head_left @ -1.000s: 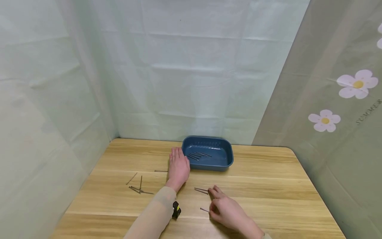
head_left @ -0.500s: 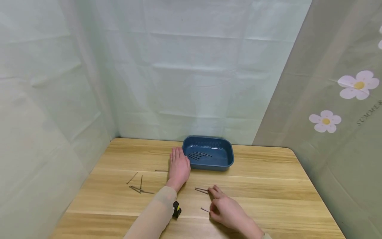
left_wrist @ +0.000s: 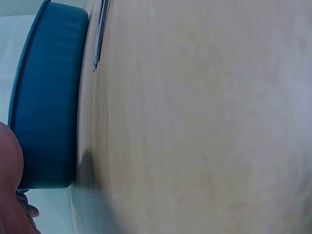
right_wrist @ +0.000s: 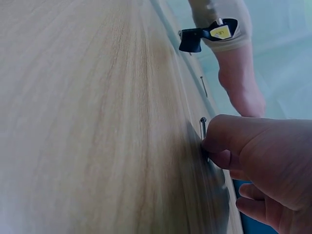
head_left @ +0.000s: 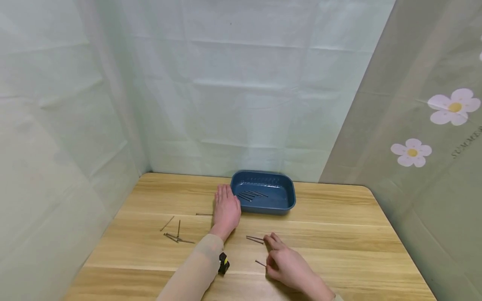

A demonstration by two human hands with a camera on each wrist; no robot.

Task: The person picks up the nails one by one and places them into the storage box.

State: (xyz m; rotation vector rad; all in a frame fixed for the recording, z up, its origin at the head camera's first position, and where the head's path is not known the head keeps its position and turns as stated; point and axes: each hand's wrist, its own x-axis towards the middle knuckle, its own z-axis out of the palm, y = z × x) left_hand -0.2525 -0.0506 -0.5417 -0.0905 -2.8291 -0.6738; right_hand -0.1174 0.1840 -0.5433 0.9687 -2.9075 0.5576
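My left hand [head_left: 227, 211] rests against the left end of a dark blue tray [head_left: 266, 209], its fingers straight and pointing away from me. In the left wrist view its thumb [left_wrist: 9, 161] lies by the tray's wall [left_wrist: 48, 102]. Between thumb and index finger, my right hand [head_left: 289, 264] pinches a nail [head_left: 260, 263] low over the wooden table; the nail's head [right_wrist: 203, 120] sticks out in the right wrist view. Two more nails [head_left: 254, 237] lie just beyond the fingertips, partly hidden by them. Several nails [head_left: 246, 196] lie side by side in the tray's left part.
Several loose nails [head_left: 172, 238] lie scattered on the table's left side, some crossing. Another nail [head_left: 204, 214] lies left of my left hand, partly hidden. A black strap device [head_left: 224, 263] sits on the left wrist. Cloth [head_left: 241, 104] hangs behind the table [head_left: 331, 234].
The pinched nail's head has shifted slightly right along with my right hand, and a little less of the nail shows. My left hand stays against the tray.
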